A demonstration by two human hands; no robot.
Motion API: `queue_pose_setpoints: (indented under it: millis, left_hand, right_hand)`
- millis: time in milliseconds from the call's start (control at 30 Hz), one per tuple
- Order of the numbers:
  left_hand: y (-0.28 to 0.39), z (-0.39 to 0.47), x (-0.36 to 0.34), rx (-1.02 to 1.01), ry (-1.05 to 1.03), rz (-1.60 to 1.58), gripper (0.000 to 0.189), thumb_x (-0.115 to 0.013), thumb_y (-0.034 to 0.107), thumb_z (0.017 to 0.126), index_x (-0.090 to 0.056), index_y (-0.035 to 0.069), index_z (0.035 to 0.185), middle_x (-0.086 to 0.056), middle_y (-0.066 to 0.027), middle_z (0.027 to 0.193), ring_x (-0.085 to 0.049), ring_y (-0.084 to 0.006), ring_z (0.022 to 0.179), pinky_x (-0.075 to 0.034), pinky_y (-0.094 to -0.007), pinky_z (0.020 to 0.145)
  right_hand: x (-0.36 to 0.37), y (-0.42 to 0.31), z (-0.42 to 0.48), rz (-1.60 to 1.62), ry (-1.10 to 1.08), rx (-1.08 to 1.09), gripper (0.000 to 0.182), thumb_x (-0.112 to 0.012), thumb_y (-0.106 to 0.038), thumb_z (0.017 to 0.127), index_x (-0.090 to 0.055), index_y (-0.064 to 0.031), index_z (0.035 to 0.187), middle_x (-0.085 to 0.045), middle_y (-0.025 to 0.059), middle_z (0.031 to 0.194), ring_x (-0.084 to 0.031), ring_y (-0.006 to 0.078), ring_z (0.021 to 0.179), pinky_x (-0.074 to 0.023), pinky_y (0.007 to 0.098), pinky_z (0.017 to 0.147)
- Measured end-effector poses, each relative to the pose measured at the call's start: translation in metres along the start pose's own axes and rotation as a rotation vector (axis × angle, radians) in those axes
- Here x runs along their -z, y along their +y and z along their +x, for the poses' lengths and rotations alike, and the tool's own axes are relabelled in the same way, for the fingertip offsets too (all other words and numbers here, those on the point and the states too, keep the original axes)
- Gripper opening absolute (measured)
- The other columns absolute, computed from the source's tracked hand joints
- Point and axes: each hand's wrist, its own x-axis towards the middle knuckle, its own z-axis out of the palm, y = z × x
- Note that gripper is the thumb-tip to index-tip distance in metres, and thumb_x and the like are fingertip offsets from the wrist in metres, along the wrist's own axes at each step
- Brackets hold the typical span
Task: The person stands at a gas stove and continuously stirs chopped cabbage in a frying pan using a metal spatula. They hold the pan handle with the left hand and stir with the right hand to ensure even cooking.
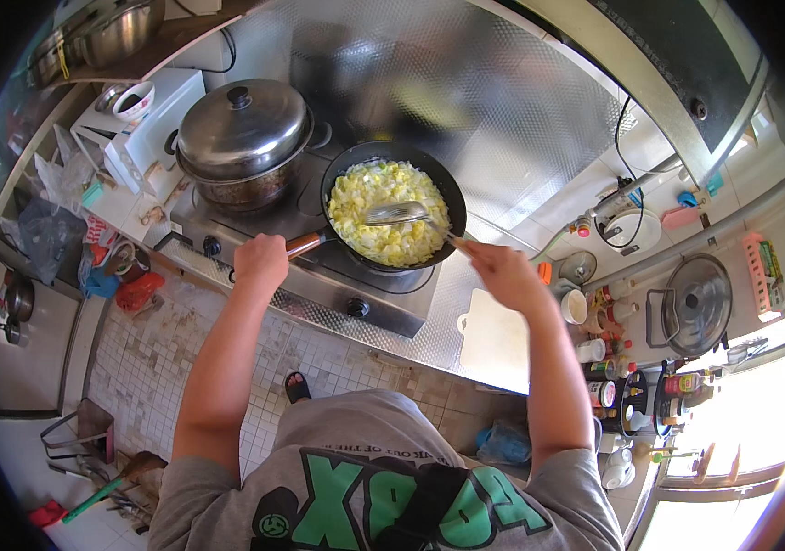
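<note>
A black frying pan (456,186) stands over the right burner, filled with chopped yellow and white food (365,189) that looks like rice with egg or cabbage. My left hand (261,262) grips the pan's wooden handle (305,244). In my right hand (502,272) is the handle of a metal turner (396,213), its slotted blade lying on the food near the pan's middle. The fingers of my right hand are slightly blurred.
Left of the pan, a large lidded steel pot (244,138) sits on the gas stove (392,310). A white cutting board (495,334) lies on the counter to the right. Beyond it stand several bottles and jars (606,368). A patterned metal backsplash (502,96) rises behind the stove.
</note>
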Motion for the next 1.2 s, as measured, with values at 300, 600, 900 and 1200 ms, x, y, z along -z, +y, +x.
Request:
queue_pose_setpoints:
  millis: [300, 600, 900, 1200]
  left_hand:
    - [0.004, 0.002, -0.001, -0.016, 0.003, 0.012, 0.016, -0.061, 0.012, 0.088, -0.075, 0.007, 0.095, -0.073, -0.0173, 0.098, -0.072, -0.0356, 0.094, -0.058, -0.0457, 0.081]
    - [0.003, 0.0, 0.003, 0.001, -0.016, 0.017, 0.017, -0.061, 0.014, 0.089, -0.075, 0.008, 0.097, -0.073, -0.0168, 0.101, -0.071, -0.035, 0.095, -0.057, -0.0459, 0.083]
    - [0.003, 0.002, 0.003, 0.008, -0.049, 0.02, 0.018, -0.061, 0.014, 0.089, -0.074, 0.008, 0.099, -0.073, -0.0167, 0.101, -0.071, -0.0352, 0.095, -0.057, -0.0461, 0.083]
    - [0.006, 0.001, 0.01, -0.001, -0.072, 0.02, 0.018, -0.062, 0.014, 0.088, -0.075, 0.008, 0.1, -0.073, -0.0172, 0.101, -0.071, -0.0358, 0.095, -0.057, -0.0461, 0.083]
  right_hand:
    - [0.03, 0.024, -0.005, -0.017, -0.13, -0.026, 0.034, -0.063, -0.015, 0.092, -0.069, -0.0175, 0.126, -0.071, 0.0226, 0.094, -0.069, 0.0407, 0.086, -0.0542, 0.0486, 0.079]
    - [0.05, 0.028, 0.006, 0.09, 0.081, -0.087, 0.031, -0.062, -0.019, 0.096, -0.069, -0.0146, 0.126, -0.072, 0.0216, 0.09, -0.07, 0.0358, 0.074, -0.0548, 0.0436, 0.07]
    - [-0.005, 0.038, -0.011, 0.179, 0.042, -0.129, 0.036, -0.06, -0.019, 0.096, -0.065, -0.0162, 0.132, -0.071, 0.0245, 0.094, -0.068, 0.0439, 0.092, -0.0537, 0.0443, 0.082]
    - [-0.094, 0.022, 0.04, 0.238, 0.326, -0.094, 0.035, -0.058, -0.022, 0.097, -0.064, -0.0154, 0.132, -0.067, 0.0264, 0.104, -0.065, 0.0479, 0.093, -0.0541, 0.0497, 0.083]
